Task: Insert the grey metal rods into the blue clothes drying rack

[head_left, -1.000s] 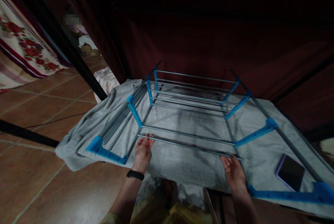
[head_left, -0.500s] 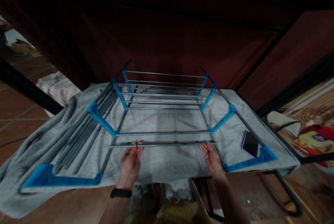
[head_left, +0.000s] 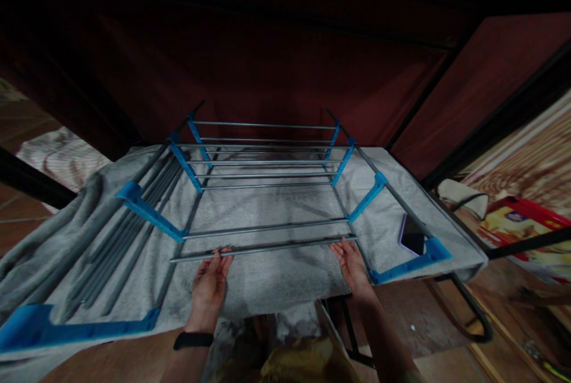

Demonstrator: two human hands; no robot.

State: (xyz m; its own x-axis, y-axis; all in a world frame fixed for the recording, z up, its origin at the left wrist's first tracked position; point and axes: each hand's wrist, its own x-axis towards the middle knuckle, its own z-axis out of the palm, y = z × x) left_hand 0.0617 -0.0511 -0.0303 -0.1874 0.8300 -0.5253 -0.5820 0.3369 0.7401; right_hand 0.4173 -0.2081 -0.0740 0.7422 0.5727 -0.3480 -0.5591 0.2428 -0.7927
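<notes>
A grey metal rack with blue plastic brackets point(head_left: 267, 178) lies flat on a grey towel point(head_left: 276, 276). Its nearest grey rod point(head_left: 276, 247) runs left to right in front of me. My left hand point(head_left: 209, 285) rests palm down on the towel, fingers stretched out, fingertips touching the rod's left part. My right hand point(head_left: 354, 264) lies the same way, fingers flat against the rod near its right end. Neither hand is wrapped round the rod. A black band sits on my left wrist.
A dark phone point(head_left: 411, 234) lies on the towel at the right, beside a blue bracket point(head_left: 413, 261). A bundle of loose grey rods point(head_left: 129, 234) lies at the left. Dark red fabric walls stand behind. A red and yellow box point(head_left: 521, 231) sits on the floor at right.
My view has swung to the right, so the rack has shifted left in the picture. Both hands stay at the nearest rod, flat on the towel.
</notes>
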